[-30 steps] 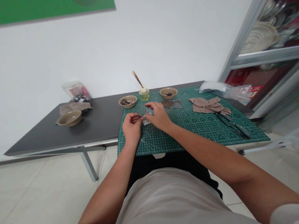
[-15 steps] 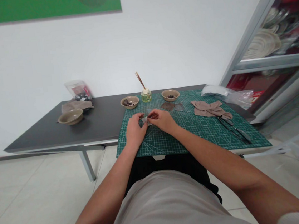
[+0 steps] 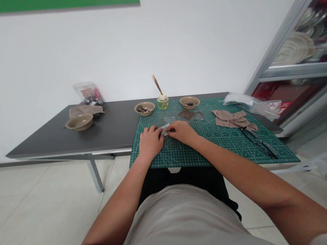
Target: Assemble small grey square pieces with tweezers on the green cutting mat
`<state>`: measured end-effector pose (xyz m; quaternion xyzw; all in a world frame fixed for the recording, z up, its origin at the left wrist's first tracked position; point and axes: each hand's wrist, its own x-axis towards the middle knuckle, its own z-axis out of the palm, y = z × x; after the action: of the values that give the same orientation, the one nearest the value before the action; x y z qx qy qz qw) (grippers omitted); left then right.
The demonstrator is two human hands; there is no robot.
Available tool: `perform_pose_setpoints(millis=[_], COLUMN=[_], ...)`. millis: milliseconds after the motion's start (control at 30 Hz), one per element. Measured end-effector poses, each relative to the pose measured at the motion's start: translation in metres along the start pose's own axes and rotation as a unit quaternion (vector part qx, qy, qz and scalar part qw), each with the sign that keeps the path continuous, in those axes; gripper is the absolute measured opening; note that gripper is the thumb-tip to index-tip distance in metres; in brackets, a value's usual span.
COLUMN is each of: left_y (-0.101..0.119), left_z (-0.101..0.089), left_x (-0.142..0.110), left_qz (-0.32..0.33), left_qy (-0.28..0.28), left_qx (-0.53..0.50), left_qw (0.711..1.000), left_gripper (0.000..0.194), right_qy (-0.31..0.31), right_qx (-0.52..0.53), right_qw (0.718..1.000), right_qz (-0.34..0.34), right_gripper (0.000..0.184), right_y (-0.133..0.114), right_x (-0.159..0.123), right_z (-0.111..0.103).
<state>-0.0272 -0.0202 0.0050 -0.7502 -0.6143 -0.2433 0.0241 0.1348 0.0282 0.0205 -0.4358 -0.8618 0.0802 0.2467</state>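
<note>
Pinching spot: small pale piece (image 3: 165,129) sits between the two hands, over the near left part of the green mat (image 3: 213,148), at the fingertips and not in either palm.
Right hand (image 3: 183,131): thumb and forefinger pressed together on the piece's right end, other fingers curled.
Left hand (image 3: 150,141): at the piece's left end, fingers bent, thumb near it; can't tell from where I stand whether it pinches or just steadies.
Clear sheet (image 3: 170,119): flat on mat, just beyond the piece.
Brown square (image 3: 186,114): flat, right of clear sheet; grey square (image 3: 199,115) just beside it.
Left mat bowl (image 3: 145,114): dark bits inside, by the mat's far left corner.
Right mat bowl (image 3: 190,107): dark bits inside, far edge of mat.
Jar (image 3: 163,104): upright between those bowls, thin sticks (image 3: 157,84) leaning out.
Crumpled cloth (image 3: 228,119): on mat, well right of hands; black-handled tools (image 3: 256,142) at its near side.
Plastic bag (image 3: 263,107): right, past cloth.
Third bowl (image 3: 80,126): on dark table (image 3: 114,130), far left.
</note>
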Motion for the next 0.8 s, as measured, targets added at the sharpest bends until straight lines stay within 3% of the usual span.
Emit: perform_pose_setpoints(millis=[267,800], left_y=[-0.001,0.003], left_z=[0.000,-0.001], left_x=[0.001,0.000], left_qz=[-0.003,-0.009], left_qy=[-0.004,0.000], left_qx=[0.010,0.022], left_qw=[1.000,1.000], left_gripper=[0.032,0.032], right_qy=[-0.020,0.005], right_qx=[-0.001,-0.034], right_qw=[0.999,0.999], right_qz=[-0.039,-0.009], right_gripper=[0.013,0.019], right_y=[0.000,-0.002], right_x=[0.000,-0.005], right_z=[0.002,0.003])
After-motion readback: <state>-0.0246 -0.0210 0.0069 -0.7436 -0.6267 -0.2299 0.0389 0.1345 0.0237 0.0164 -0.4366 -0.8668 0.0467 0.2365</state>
